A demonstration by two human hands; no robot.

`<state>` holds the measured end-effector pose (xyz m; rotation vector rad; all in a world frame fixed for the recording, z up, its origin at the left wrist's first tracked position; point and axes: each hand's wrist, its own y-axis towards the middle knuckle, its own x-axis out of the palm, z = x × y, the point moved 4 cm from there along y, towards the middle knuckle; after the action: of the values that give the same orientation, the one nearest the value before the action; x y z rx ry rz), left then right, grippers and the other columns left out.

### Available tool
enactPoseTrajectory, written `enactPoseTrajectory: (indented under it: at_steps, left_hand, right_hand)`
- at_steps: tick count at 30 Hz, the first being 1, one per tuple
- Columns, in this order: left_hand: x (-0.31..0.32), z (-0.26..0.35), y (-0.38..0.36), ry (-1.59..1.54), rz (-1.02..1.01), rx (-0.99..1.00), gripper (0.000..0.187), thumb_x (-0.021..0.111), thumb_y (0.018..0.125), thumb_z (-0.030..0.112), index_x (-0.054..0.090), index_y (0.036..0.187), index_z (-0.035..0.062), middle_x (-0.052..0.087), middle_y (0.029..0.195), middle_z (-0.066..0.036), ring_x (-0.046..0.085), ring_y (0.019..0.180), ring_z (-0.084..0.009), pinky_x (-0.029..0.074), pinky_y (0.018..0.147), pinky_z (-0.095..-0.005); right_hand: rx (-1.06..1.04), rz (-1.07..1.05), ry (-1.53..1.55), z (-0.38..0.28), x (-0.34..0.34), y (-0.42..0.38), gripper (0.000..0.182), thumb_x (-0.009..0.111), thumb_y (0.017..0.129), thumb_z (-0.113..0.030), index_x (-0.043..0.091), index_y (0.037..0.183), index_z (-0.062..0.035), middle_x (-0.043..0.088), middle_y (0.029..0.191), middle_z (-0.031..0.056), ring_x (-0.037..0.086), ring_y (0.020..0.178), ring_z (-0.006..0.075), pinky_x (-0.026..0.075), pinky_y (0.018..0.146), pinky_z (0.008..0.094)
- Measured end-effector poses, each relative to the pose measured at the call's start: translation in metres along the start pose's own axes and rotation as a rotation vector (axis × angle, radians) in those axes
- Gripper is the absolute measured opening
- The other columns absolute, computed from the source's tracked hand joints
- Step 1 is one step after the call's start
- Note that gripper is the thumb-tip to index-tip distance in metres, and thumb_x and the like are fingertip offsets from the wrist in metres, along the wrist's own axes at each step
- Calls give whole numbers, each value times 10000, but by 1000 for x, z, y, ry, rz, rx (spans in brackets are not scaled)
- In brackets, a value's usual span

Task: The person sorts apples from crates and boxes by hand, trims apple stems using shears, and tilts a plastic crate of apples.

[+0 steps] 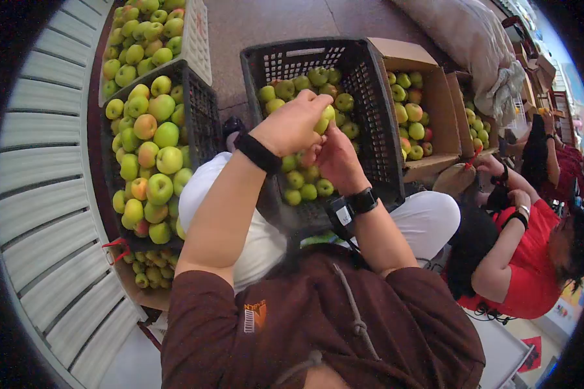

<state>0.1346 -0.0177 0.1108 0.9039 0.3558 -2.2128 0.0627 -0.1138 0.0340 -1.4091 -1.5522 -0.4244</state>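
Observation:
Both hands meet above a black plastic crate that holds many green apples. Between them is a green apple. My left hand reaches over from the left, its fingers wrapped round the top of the apple. My right hand touches the same apple from below and the right, with the fingers bent against it. Part of the apple is hidden by the fingers. A black band is on my left wrist and a dark watch on my right.
At the left stand a black crate and a white crate, both heaped with apples. Cardboard boxes of apples stand right of the middle crate. A co-worker in red sits at the right. White slats line the left side.

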Motion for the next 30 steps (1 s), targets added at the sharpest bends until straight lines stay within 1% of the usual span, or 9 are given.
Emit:
enactPoseTrajectory:
  at_steps: [2, 5, 8, 13, 19, 23, 25, 28, 30]
  left_hand:
    - [-7, 3, -1, 12, 26, -15, 585, 646, 638, 61, 417, 1174, 10, 483, 1130, -213, 474, 1062, -364, 409, 904, -381]
    - [-11, 3, -2, 37, 45, -47, 600, 630, 648, 50, 389, 1196, 19, 478, 1143, -218, 472, 1065, -376, 408, 904, -391]
    - [-8, -3, 0, 58, 44, -55, 599, 622, 655, 50, 377, 1201, 23, 477, 1147, -220, 469, 1070, -377, 409, 901, -396]
    - [-11, 2, -1, 117, -34, -122, 578, 605, 669, 50, 366, 1194, 19, 485, 1130, -217, 483, 1050, -375, 426, 870, -406]
    - [-5, -4, 0, 157, -25, -112, 558, 607, 667, 52, 368, 1169, 10, 499, 1097, -217, 499, 1017, -377, 437, 845, -414]
    - [-4, -3, -1, 215, 59, -51, 420, 643, 678, 97, 415, 1019, 6, 554, 969, -205, 572, 887, -362, 476, 741, -423]
    - [-6, -1, 0, 206, 51, -49, 428, 650, 673, 98, 410, 1013, -1, 554, 965, -216, 572, 886, -365, 477, 740, -421]
    - [-11, 3, 1, 188, 15, -172, 451, 663, 662, 102, 398, 1008, -14, 555, 958, -228, 573, 876, -369, 478, 736, -420]
    - [-11, 1, 1, 158, 76, -158, 506, 681, 644, 97, 367, 1028, -2, 556, 929, -247, 555, 890, -397, 467, 747, -442]
  right_hand:
    - [-120, 135, -159, -12, 15, -5, 232, 471, 913, -281, 455, 1034, -84, 561, 765, 18, 558, 610, 115, 464, 541, 257]
    - [-155, 150, -190, -17, 16, -6, 202, 519, 884, -151, 436, 1046, -62, 560, 777, 25, 560, 622, 110, 471, 557, 254]
    - [-199, 136, -347, -19, 17, -9, 212, 512, 888, -140, 431, 1068, -63, 565, 827, 34, 554, 654, 98, 464, 599, 244]
    - [-205, 159, -351, -17, 14, -7, 221, 517, 883, -120, 422, 1072, -54, 573, 824, 51, 554, 639, 95, 466, 579, 242]
    - [-205, 173, -353, -17, 11, -8, 220, 517, 883, -121, 424, 1070, -50, 578, 818, 56, 549, 625, 95, 461, 569, 234]
    - [-205, 170, -355, -19, 11, -9, 223, 531, 871, -100, 434, 1065, -50, 583, 824, 55, 535, 612, 89, 452, 569, 224]
    - [-262, 187, -409, -22, 13, -10, 254, 545, 857, -80, 440, 1085, -47, 582, 822, 50, 531, 623, 87, 446, 573, 221]
    - [-396, 185, -500, -29, 20, -13, 309, 577, 828, -58, 453, 1111, -41, 591, 808, 55, 546, 652, 97, 450, 582, 224]
    - [-457, 183, -551, -35, 24, -15, 324, 587, 817, -49, 466, 1117, -41, 596, 802, 56, 554, 675, 101, 453, 592, 225]
